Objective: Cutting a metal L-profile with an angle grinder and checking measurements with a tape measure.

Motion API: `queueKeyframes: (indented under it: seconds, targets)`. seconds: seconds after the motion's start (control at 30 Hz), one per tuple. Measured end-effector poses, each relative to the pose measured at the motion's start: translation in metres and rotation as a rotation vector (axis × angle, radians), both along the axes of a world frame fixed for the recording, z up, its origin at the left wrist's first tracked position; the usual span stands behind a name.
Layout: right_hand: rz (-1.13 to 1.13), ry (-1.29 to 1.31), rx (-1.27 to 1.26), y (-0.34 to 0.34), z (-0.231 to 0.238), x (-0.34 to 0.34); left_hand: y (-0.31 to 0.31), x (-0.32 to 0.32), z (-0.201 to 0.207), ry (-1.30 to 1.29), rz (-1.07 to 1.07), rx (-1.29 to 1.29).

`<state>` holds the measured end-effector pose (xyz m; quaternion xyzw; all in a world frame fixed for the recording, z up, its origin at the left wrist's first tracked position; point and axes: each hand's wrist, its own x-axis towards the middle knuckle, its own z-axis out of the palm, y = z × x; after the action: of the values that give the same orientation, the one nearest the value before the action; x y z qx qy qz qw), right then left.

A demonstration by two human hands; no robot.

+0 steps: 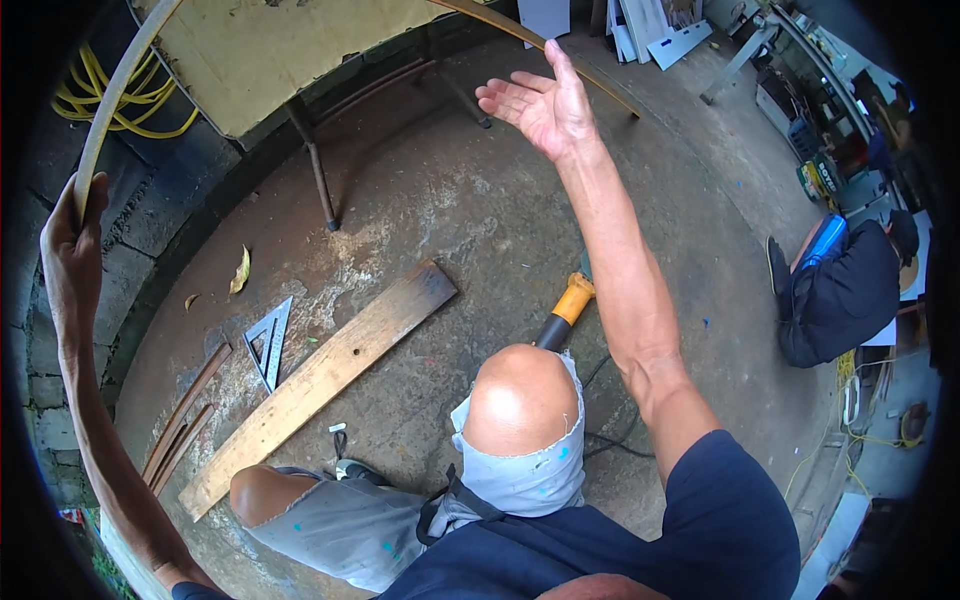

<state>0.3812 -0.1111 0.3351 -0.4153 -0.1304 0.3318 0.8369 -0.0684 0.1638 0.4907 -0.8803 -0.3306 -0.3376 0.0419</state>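
Note:
My left hand [75,235], raised at the far left, is closed around the end of a long, thin, pale strip [118,95] that runs up out of view. My right hand [540,105] reaches forward with its palm up and fingers spread. Its thumb overlaps a narrow brownish strip [605,93] at the top; whether they touch, I cannot tell. Nor is it clear whether both strips are one piece, since the part between lies outside the view. Past my hands stands a worn, yellowish panel on legs [290,50].
On the concrete floor lie a wooden plank [340,365], a triangular speed square [268,340] and thin brown strips [185,420]. A yellow-and-black power tool [570,300] sits by my knee. Yellow hose [110,95] hangs left. Another person [845,290] crouches at right.

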Motion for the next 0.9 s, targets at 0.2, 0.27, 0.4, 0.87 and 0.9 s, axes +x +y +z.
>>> queueKeyframes:
  seconds: [0.2,0.27,0.4,0.87,0.9]
  targets:
    - [-0.006,0.507,0.61,0.038,-0.009,0.092,-0.02,-0.015,-0.02,0.044,0.127,0.055]
    - [-0.103,0.713,0.544,0.059,0.0,0.085,-0.045,-0.02,-0.021,0.083,0.07,0.023]
    - [-0.085,0.68,0.546,0.072,-0.043,0.122,-0.092,-0.003,-0.044,0.069,-0.121,0.049]
    - [0.119,0.167,0.23,-0.011,-0.017,0.255,-0.145,0.055,-0.183,0.335,-0.196,-0.435]
    - [0.136,0.132,0.218,-0.017,-0.009,0.263,-0.146,0.059,-0.192,0.346,-0.238,-0.465]
